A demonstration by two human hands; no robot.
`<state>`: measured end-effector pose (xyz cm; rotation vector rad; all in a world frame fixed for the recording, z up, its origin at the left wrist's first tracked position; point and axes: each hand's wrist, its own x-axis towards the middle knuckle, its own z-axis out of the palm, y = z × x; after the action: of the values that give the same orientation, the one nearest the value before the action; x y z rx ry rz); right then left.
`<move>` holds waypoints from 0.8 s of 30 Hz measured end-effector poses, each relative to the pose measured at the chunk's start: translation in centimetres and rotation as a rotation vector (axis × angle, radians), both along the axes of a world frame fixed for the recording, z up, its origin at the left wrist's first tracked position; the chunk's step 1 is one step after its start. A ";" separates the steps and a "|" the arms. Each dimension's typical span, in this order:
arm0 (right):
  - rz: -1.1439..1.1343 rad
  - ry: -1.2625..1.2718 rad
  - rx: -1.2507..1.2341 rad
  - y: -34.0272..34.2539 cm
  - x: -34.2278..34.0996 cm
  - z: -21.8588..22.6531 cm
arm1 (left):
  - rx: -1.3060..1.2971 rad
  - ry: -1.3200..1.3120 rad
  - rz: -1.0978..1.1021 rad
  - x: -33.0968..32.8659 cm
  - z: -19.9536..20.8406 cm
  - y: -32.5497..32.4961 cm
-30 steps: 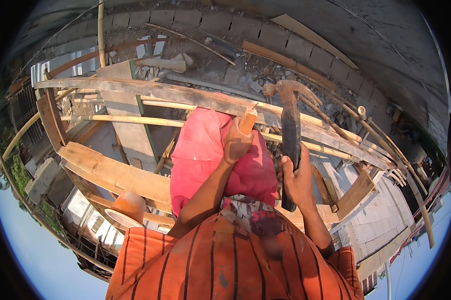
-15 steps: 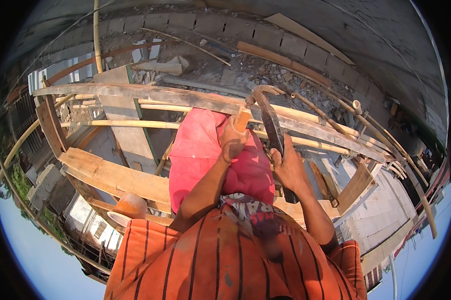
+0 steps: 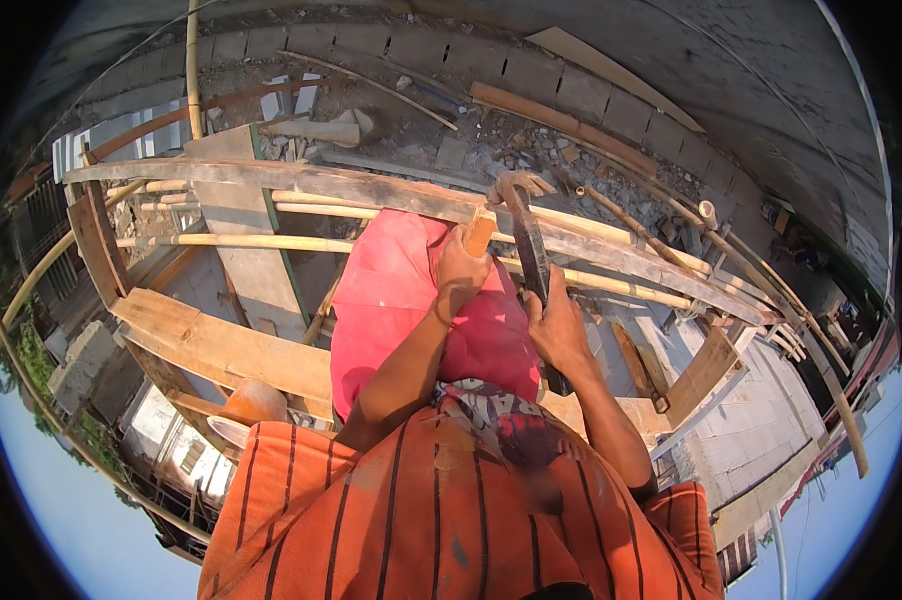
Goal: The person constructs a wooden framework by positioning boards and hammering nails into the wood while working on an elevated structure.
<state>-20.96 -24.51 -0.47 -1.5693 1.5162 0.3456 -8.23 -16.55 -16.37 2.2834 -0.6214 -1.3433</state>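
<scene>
the wood block (image 3: 479, 234), in the left hand (image 3: 462, 266), is located left of the hammer (image 3: 527, 236), in the right hand (image 3: 559, 332); the timber beam (image 3: 331, 183) crosses ahead of both hands; a bamboo pole (image 3: 241, 240) runs along its near side; rubble (image 3: 561, 160) lies beyond; a plank (image 3: 233, 343) lies left of both hands

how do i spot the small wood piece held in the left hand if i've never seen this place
Find the long weathered beam that arcs across the picture, then the pink cloth near its middle. Over that is the person's left hand, with the small wood piece sticking up from its grip. It is stubby and orange, unlike the long greyish beam and pale bamboo poles nearby.
</scene>
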 end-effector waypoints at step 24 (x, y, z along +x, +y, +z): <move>-0.596 -0.809 -0.586 -9.6 3.0 13.2 | -0.014 -0.003 0.050 -0.6 -0.4 0.9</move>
<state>-17.95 -34.06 12.71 -1.3098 1.3650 -1.0329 -8.86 -15.63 -16.73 2.2749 -0.5694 -1.3090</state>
